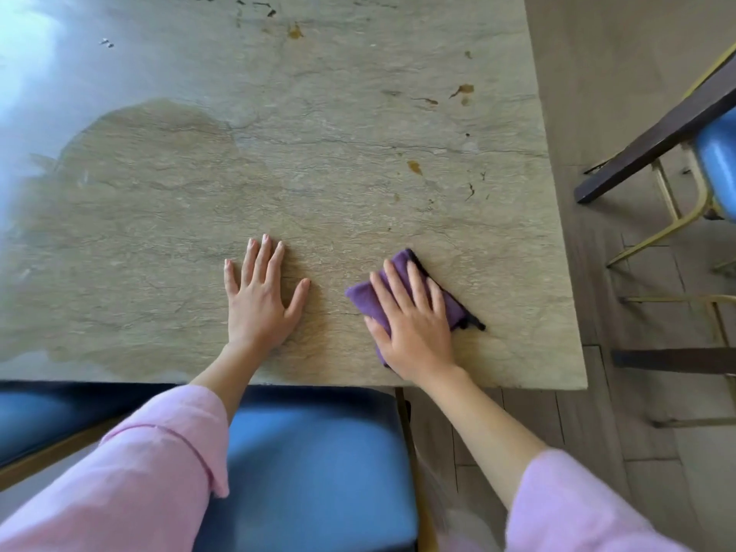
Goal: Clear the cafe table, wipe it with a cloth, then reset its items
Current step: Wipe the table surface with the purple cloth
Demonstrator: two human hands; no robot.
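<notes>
Wiping stage, by the look of it: the stone tabletop carries no cups or plates anywhere in view, so clearing seems done and resetting is yet to come. The right hand lies flat on a folded purple cloth, lower right of centre, close to the near edge. Its fingers are straight and slightly spread, pressing the cloth down, not gripping it. The left hand is planted bare on the stone just beside it, palm down, fingers fanned apart, holding nothing; it looks like a brace.

A large damp patch darkens the left half of the frame, which suggests that side has had its pass. The work left sits in the upper right: brown spots near the far right edge, another brown spot lower down, one more near the top, and dark crumbs scattered between.

To do this well, keep the palm's weight over the middle of the cloth so the fold does not roll, and push in overlapping strokes toward those spots. The dried marks will likely want short back-and-forth rubbing. Gather crumbs inward into the cloth rather than flicking them off the right edge onto the floor or the blue chair there.
</notes>
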